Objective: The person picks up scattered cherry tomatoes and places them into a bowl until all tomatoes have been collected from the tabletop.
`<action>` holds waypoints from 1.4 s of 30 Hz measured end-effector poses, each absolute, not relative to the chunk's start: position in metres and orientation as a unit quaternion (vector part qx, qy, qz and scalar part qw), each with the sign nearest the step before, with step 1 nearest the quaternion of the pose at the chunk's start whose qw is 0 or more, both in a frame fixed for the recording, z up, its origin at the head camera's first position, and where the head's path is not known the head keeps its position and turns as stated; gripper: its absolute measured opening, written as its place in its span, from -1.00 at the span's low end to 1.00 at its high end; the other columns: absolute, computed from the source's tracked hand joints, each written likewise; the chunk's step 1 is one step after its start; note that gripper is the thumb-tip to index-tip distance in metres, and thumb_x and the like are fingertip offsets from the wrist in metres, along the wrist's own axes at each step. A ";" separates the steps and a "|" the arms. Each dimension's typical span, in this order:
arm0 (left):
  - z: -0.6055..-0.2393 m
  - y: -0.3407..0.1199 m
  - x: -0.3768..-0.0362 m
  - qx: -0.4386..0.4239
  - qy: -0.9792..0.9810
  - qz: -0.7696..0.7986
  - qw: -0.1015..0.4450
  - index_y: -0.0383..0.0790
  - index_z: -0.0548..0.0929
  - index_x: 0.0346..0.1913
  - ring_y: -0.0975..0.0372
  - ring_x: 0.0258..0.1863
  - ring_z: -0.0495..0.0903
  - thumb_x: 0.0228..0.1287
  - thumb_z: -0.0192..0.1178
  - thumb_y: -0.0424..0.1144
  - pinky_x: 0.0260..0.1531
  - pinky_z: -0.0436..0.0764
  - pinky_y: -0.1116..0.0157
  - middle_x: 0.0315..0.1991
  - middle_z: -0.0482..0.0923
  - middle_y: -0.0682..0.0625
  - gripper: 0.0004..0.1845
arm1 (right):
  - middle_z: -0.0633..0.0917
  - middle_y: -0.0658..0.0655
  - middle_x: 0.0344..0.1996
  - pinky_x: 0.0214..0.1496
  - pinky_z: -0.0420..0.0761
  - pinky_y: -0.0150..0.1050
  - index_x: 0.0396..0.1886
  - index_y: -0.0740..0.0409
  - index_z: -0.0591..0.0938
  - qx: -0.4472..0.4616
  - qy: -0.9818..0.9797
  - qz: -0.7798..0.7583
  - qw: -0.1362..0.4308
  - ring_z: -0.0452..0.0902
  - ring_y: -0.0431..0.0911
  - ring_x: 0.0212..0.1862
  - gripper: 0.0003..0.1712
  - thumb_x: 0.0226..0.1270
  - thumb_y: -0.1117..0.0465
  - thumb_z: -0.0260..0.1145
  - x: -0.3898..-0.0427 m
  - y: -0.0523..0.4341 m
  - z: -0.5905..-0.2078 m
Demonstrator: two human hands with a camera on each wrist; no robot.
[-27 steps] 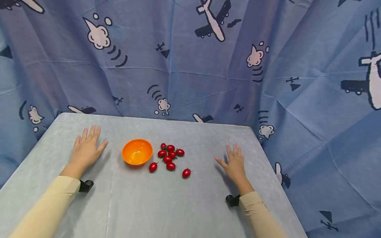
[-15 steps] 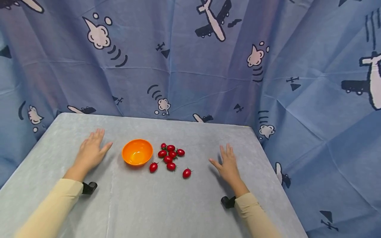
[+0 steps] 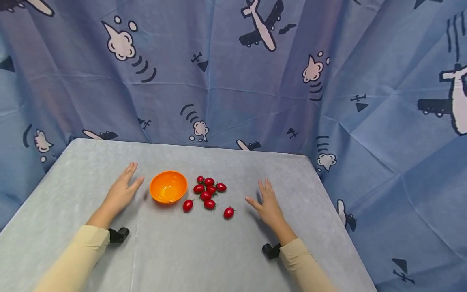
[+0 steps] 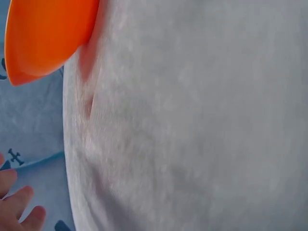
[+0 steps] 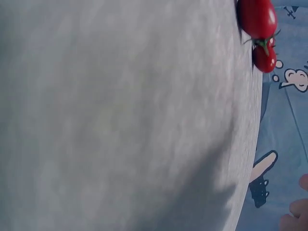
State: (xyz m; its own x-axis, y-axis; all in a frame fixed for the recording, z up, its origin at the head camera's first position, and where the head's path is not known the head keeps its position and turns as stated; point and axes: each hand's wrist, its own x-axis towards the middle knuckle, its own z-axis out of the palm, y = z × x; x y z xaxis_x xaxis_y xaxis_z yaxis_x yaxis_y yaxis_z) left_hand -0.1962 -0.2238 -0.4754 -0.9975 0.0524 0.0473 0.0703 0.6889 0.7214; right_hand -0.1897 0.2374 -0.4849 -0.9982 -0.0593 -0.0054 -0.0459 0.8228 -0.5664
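1. The head view shows the full layout: an orange bowl point(image 3: 160, 184) stands left of centre on the worktop point(image 3: 182, 251), closer to the back left corner than to the back right one.
2. 9 red tomatoes point(image 3: 205, 195) lie just right of it; 1 sits apart, nearest the right hand point(image 3: 270, 207).
3. The left hand point(image 3: 118, 194) is wide, fingers straight and thumb spread, between the left edge and the bowl, near but apart from it.
4. The right hand is wide too, between the tomatoes and the right edge.
5. The left wrist view adds the bowl's outer wall, while the head view shows its inside.
6. The right wrist view alone gives a green stalk up close.
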 end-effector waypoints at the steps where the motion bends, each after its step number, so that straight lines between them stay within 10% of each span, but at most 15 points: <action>1: -0.476 -0.223 -0.196 -0.033 -0.917 -0.398 0.009 -0.34 -0.03 0.57 -0.27 0.55 -0.13 0.57 -0.09 0.04 0.47 -0.07 -0.29 0.58 -0.16 -0.35 -0.24 | -0.11 0.31 0.61 0.60 -0.13 0.23 0.59 0.21 0.04 -0.027 0.954 -0.299 0.014 -0.28 0.21 0.62 0.04 0.36 -0.19 0.28 -0.189 0.236 -0.485; 12: -0.477 -0.208 -0.195 0.001 -0.884 -0.467 -0.026 -0.05 -0.16 0.61 -0.28 0.53 -0.07 0.57 -0.13 0.11 0.48 -0.02 -0.26 0.61 -0.19 -0.22 -0.25 | -0.09 0.28 0.61 0.60 -0.07 0.19 0.60 0.26 -0.05 -0.030 0.941 -0.336 0.018 -0.24 0.18 0.62 0.09 0.36 -0.19 0.28 -0.185 0.226 -0.485; 42: -0.496 -0.190 -0.191 0.029 -0.806 -0.589 -0.054 -0.05 -0.08 0.61 -0.16 0.55 0.01 0.61 -0.27 0.04 0.48 0.10 -0.20 0.59 -0.06 -0.29 -0.36 | 0.07 0.17 0.59 0.61 0.03 0.08 0.58 0.19 0.09 -0.003 0.908 -0.416 0.054 -0.04 0.11 0.60 0.04 0.30 -0.14 0.37 -0.167 0.197 -0.493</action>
State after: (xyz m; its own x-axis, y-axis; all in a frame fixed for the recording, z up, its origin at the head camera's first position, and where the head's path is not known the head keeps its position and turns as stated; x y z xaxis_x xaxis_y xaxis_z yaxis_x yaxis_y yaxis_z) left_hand -0.1909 -0.1899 -0.4955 -0.9925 0.0174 -0.1206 -0.1097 0.3046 0.9461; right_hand -0.1666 0.1967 -0.4931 -0.9942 -0.0495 -0.0950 0.0396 0.6540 -0.7555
